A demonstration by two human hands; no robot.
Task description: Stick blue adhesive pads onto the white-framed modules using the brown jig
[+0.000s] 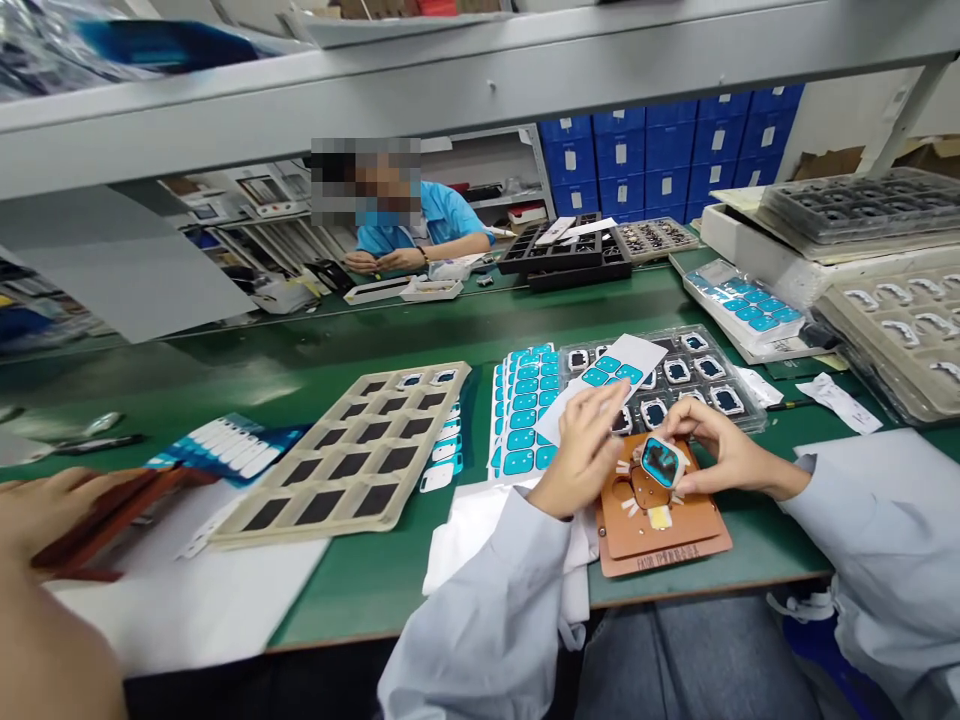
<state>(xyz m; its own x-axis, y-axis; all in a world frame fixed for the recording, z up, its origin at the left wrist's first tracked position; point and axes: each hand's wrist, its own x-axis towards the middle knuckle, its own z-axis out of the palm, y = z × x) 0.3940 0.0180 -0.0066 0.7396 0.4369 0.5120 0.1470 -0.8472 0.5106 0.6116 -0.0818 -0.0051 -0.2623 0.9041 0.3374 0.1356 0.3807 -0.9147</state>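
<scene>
Housing (661, 462), squarish, white-rimmed and faced with blue film, sits right of centre in the frame, over an orange-brown fixture plate (705, 515). The right hand (709, 450) pinches its edge between thumb and fingers. The left hand (583, 452) has its fingers extended by a white sticker sheet (641, 352); whether they grip anything I cannot tell. The part looks light and stiff; its glossy face is probably slippery and easily scratched, making the rim the safer hold.
</scene>
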